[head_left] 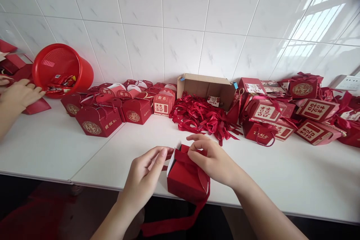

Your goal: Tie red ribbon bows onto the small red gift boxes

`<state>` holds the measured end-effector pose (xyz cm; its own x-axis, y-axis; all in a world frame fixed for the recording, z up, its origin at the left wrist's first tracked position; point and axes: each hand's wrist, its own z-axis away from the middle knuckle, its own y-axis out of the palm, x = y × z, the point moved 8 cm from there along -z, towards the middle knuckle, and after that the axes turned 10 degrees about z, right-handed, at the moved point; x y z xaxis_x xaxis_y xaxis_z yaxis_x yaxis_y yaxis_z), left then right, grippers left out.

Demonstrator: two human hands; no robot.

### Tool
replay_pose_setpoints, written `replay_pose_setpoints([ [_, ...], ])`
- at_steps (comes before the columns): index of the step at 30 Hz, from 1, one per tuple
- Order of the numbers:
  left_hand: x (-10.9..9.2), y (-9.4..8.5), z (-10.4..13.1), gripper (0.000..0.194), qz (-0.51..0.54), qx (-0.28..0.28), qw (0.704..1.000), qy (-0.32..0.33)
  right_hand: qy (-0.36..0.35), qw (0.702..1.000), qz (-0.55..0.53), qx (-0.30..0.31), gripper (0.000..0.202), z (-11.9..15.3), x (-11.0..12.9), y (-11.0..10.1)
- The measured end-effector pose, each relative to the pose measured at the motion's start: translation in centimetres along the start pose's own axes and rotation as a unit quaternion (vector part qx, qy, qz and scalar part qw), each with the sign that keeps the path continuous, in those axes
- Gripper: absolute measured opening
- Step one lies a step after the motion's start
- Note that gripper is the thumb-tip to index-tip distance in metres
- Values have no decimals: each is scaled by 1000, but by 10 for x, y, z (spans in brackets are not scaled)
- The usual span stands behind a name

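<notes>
A small red gift box (184, 182) stands at the table's front edge, its top flaps folded up. A red ribbon (184, 157) crosses its top, and one long tail hangs down over the table edge. My right hand (209, 157) is above the box with thumb and index finger pinched on the ribbon. At the box's left side is my left hand (147, 172), its thumb and fingers closed around the ribbon's other part; the fingertips are partly hidden by the flap.
Loose red ribbons (202, 118) spill from a cardboard box (206, 82) by the wall. Finished-looking red boxes (98, 120) stand left, and ribboned boxes (315, 110) are piled right. A red basket (87, 73) lies tipped; another person's hand (21, 95) works beside it.
</notes>
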<state>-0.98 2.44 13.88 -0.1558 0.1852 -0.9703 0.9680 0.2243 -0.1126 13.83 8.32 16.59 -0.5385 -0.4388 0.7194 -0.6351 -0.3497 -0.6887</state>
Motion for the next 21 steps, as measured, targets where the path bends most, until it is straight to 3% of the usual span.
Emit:
replay_pose_setpoints([
  [8, -3, 0, -19, 27, -2, -6, 1000, 1, -2, 1000, -7, 2, 17, 1, 0, 0],
  [14, -15, 7, -29, 20, -43, 35, 998, 23, -10, 1000, -11, 3, 19, 1, 1, -1],
  [21, -13, 10, -31, 18, -49, 52, 997, 0, -12, 1000, -13, 9, 20, 1, 1, 0],
])
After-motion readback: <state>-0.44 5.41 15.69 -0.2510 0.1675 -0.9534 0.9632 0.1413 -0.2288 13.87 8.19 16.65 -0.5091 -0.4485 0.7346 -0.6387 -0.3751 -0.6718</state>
